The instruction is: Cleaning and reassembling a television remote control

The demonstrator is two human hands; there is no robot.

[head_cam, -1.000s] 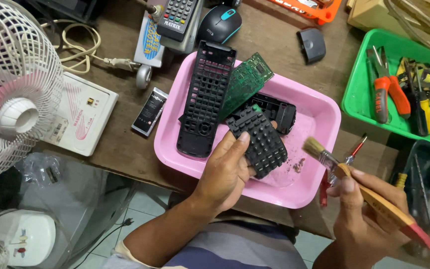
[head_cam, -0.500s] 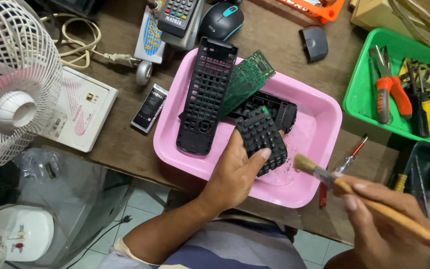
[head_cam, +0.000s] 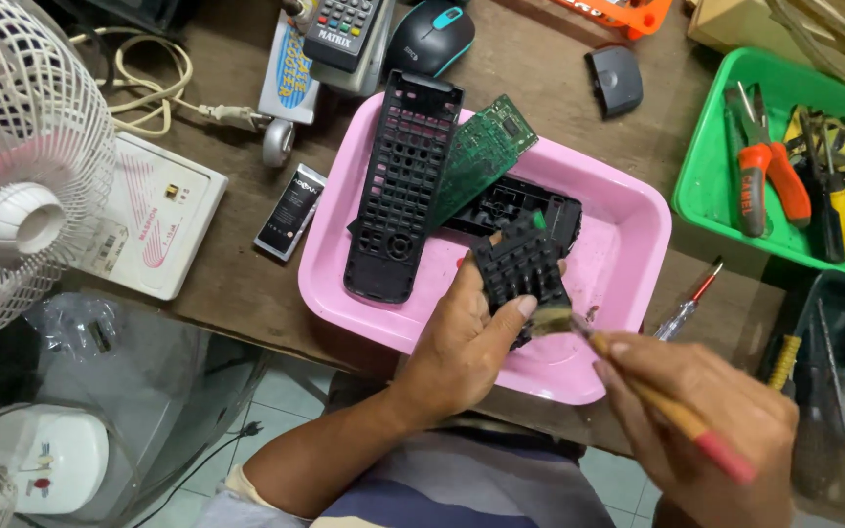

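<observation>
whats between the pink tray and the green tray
In the head view, bare brown tabletop separates the pink plastic tray from the green plastic tray; a red-handled screwdriver lies just below.

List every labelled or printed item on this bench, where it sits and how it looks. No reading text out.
White box: left of the pink tray, flat, rectangular, red printing.
Small battery: between box and tray, black with white label.
Handset: top edge, grey, keypad and printed strip.
Blue-and-yellow label: beneath the handset, long.
Orange-handled pliers: green tray, printed grip.
</observation>
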